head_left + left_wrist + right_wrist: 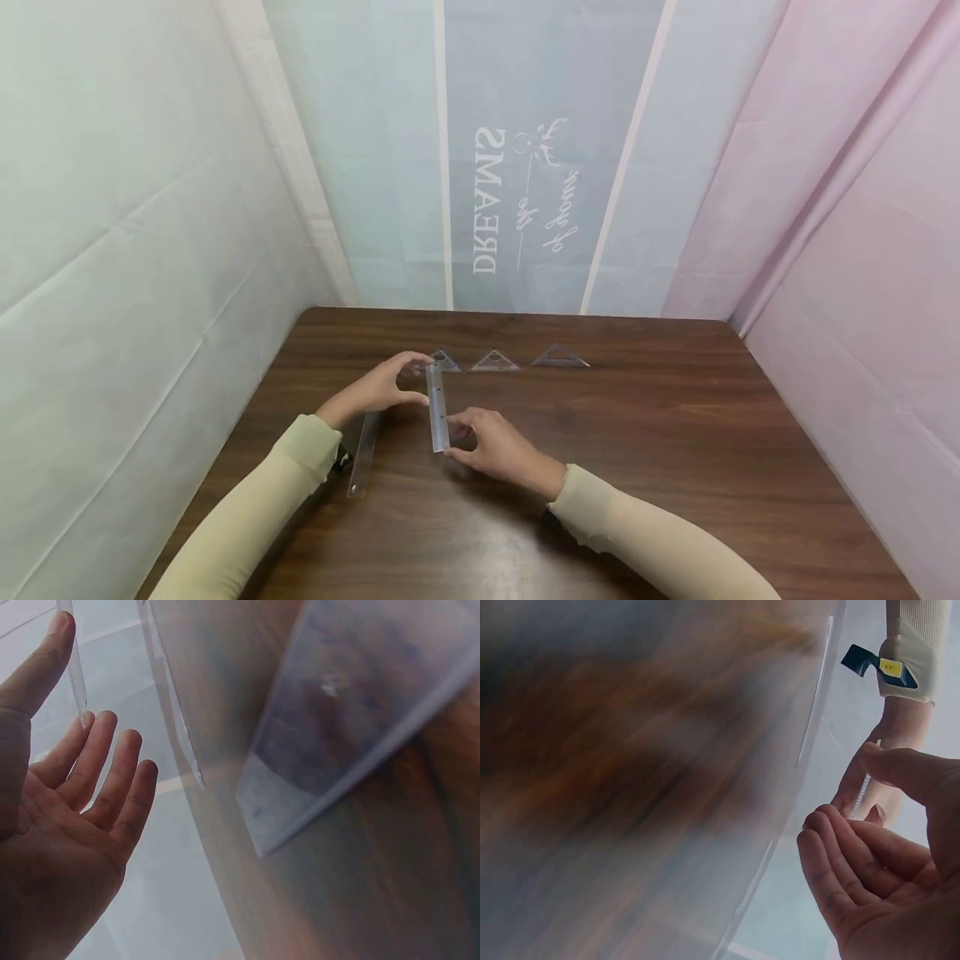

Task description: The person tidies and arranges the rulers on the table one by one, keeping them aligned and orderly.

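A clear ruler is held between the two hands above the table, its edge seen as a thin strip in the left wrist view. My left hand pinches its far part between thumb and index finger, with the other fingers extended. At the near end, my right hand grips it between thumb and fingers. A second clear ruler lies on the table, partly hidden beneath the left wrist. Beyond the hands lie several clear set squares, among them a left one, a middle one and a right one.
The brown wooden table stands against a backdrop curtain with mirrored lettering. Pale fabric walls close in both sides. A dark strap with a yellow label sits on the left cuff.
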Demonstrator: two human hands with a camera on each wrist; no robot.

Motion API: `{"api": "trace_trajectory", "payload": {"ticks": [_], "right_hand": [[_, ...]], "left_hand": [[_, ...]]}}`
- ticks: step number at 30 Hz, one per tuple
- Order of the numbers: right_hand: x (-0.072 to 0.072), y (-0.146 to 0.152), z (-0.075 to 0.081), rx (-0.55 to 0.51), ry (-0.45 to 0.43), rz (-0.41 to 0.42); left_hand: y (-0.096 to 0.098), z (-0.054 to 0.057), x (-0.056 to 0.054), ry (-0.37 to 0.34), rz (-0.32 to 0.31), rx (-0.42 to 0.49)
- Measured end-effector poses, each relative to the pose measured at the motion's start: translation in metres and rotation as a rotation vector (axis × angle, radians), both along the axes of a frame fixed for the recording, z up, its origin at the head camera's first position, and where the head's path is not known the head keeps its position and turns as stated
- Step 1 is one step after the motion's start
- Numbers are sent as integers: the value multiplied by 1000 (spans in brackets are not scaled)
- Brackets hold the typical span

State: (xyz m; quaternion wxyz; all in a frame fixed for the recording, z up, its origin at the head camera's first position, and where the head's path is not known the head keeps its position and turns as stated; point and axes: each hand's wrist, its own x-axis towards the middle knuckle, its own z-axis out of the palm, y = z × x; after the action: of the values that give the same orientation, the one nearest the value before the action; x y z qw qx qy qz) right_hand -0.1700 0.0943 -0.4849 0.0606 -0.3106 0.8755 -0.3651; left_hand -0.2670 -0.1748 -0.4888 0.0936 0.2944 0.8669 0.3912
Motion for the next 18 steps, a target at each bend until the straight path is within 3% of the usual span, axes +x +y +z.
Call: {"api": "trace_trajectory", "payload": {"ticks": [9, 18], "right_hand": [[13, -18, 0, 110, 39, -2], [17, -32, 4, 198, 65, 3]], "left_hand": [[-20, -4, 11, -35, -26, -85], [-30, 2, 13, -82, -33, -163]]}}
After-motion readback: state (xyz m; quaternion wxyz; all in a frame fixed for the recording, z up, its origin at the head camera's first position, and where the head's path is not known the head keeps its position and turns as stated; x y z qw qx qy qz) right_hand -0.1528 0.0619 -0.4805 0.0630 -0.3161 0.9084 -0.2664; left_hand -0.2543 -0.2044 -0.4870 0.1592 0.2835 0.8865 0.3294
